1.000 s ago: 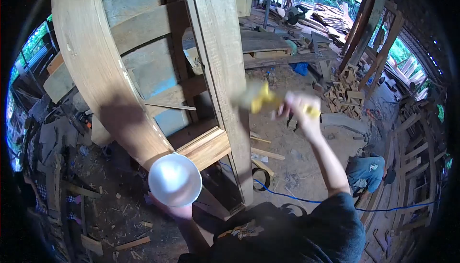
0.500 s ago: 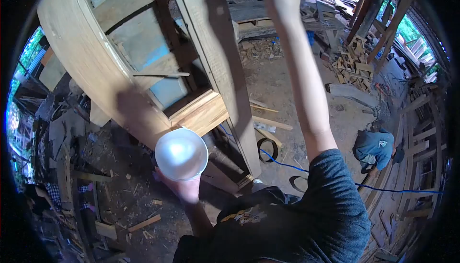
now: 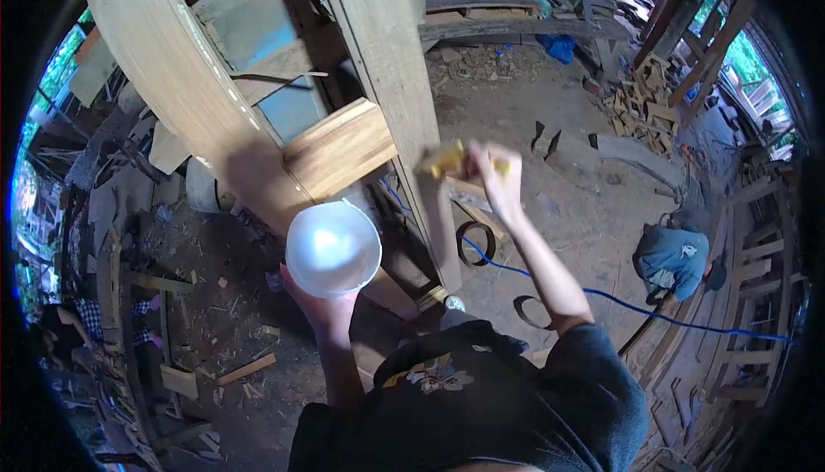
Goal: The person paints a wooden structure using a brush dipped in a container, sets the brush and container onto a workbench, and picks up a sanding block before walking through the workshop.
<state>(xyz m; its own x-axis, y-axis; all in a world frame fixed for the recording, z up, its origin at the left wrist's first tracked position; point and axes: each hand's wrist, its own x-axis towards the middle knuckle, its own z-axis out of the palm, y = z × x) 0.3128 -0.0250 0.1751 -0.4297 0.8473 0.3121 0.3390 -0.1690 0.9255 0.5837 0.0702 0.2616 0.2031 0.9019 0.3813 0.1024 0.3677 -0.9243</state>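
My left hand is closed on a white bowl, held from below and tipped so that its pale inside shows. Right of it, my right hand is closed on the handle of a yellow brush, whose head is blurred against the edge of an upright plank. A curved wooden panel stands on the left, its lower end just behind the bowl. Between panel and plank sits a short, light wooden crosspiece.
One person in a blue-grey shirt crouches at the right; another is at the far left. A blue cable crosses the floor. Wood scraps are piled at upper right, and a blue bag lies near a workbench.
My right arm has come down from its raised position, bringing the brush back beside the upright plank. The bowl has stayed in my left hand. The view has shifted slightly.
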